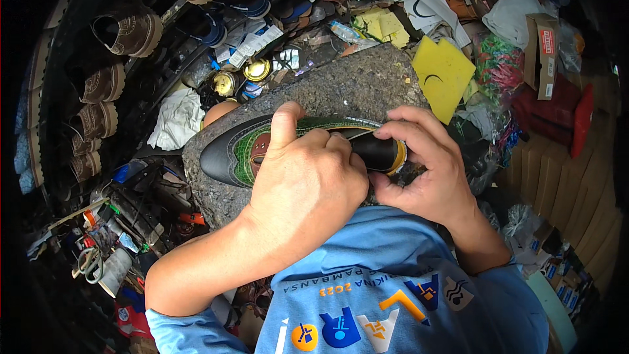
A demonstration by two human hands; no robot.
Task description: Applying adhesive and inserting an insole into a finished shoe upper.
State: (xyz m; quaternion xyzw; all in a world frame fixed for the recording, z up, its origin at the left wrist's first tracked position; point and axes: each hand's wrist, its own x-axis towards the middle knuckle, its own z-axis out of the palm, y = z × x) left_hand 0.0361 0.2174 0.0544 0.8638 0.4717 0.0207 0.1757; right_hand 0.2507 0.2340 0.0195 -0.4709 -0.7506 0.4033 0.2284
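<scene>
A low shoe (pixel 226 157) lies on its sole across a rough stone block (pixel 334 85), its toe to the left. It has a black toe, green textured panels with pale stitching and a brown piece at the instep. My left hand (pixel 311 167) is closed over the middle of the shoe, one digit stretched across the instep and the other fingers curled at the opening. At the heel end, my right hand (pixel 426 164) pinches the yellow-edged rim, fingers on the far side and thumb on the near side. The curled left fingers hide part of the shoe's inside.
Several brown shoes (pixel 134 33) stand on racks at the left. Beyond the block lie open tins (pixel 257 69), yellow sheets (pixel 442 72) and paper scraps. Scissors (pixel 90 265) rest among tools at lower left. A cardboard box (pixel 541 56) and plastic bags crowd the right.
</scene>
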